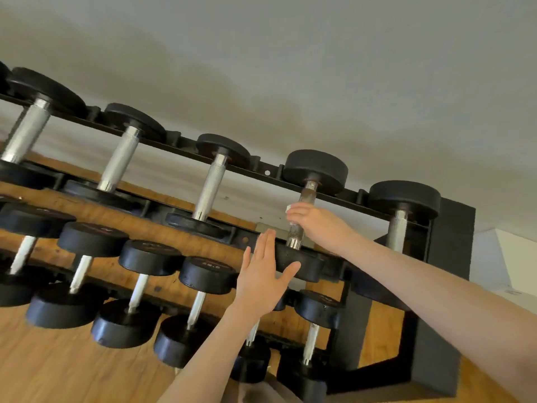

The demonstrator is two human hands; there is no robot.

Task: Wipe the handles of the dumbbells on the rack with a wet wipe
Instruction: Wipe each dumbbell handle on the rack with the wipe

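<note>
A black two-tier rack (261,170) holds several black dumbbells with silver handles. My right hand (311,219) grips the handle (308,193) of the fourth dumbbell on the top row, with a white wet wipe (289,207) showing at its fingertips. The handle looks darker above and below my grip than the other handles. My left hand (263,274) is held flat with straight fingers, its thumb against the near head (302,264) of that same dumbbell. To the right sits another top-row dumbbell (404,199).
The lower tier carries several smaller dumbbells (206,274) close below my left forearm. A wooden floor (58,367) lies under the rack. The black rack end frame (447,286) stands at the right, with a white wall behind.
</note>
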